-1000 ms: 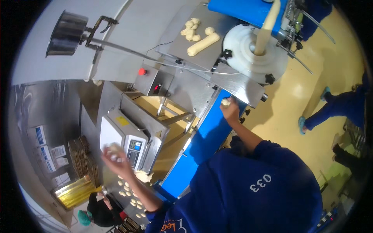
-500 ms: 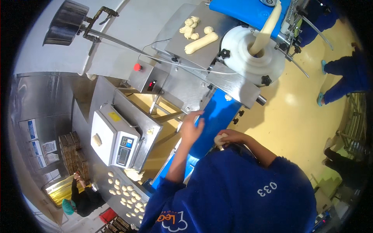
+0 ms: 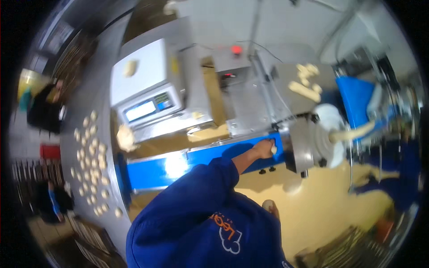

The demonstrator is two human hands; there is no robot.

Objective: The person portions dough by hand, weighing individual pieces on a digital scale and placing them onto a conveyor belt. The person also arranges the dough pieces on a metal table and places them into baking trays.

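My left hand (image 3: 262,149) reaches over the blue conveyor belt (image 3: 210,154), close to where it meets the machine's metal housing (image 3: 300,145). Its fingers are curled round a small pale dough piece (image 3: 274,150), partly hidden by the hand. Low beside my sleeve, over the yellow floor, my right hand (image 3: 275,211) is closed on another dough piece (image 3: 267,204); most of that hand is out of sight. A thick dough rope (image 3: 357,132) runs into the white round funnel (image 3: 333,114) on the machine.
A white scale (image 3: 138,85) bears one dough piece (image 3: 130,68). Several dough pieces (image 3: 94,161) lie on the steel table (image 3: 71,138) at left, with a larger dough lump (image 3: 126,137) near the belt's end. More dough rests on a steel plate (image 3: 286,80). People work at far left and right.
The view has turned, so the belt now runs left to right. My left hand has gone from open above the belt to gripping a dough piece by the housing. The right still holds dough.
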